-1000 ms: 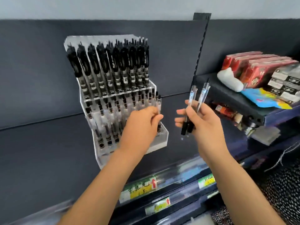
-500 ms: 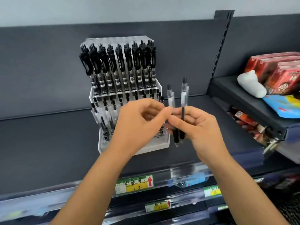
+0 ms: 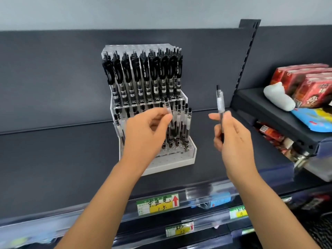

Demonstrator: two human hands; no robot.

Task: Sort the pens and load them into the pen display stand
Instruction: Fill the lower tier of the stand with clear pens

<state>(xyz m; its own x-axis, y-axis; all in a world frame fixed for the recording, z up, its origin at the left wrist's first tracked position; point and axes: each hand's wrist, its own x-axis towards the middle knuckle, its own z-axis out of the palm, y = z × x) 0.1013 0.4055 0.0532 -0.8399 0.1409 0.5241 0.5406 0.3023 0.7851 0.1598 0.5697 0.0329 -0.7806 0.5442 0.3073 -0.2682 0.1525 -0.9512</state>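
Hands are apart above the dark grey shelf (image 3: pixel 53 159): the left hand (image 3: pixel 145 131) pinches a clear-barrelled pen (image 3: pixel 169 112) at the lower tier of the white and clear tiered pen display stand (image 3: pixel 179 161). The right hand (image 3: pixel 233 141) grips a second clear pen (image 3: pixel 220 105) upright, to the stand's right. Black-topped pens (image 3: pixel 143 78) fill the upper tier.

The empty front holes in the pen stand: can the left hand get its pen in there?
Probably yes. The left hand holds its pen just above the holes, nothing lies between, and the right hand is off to the side.
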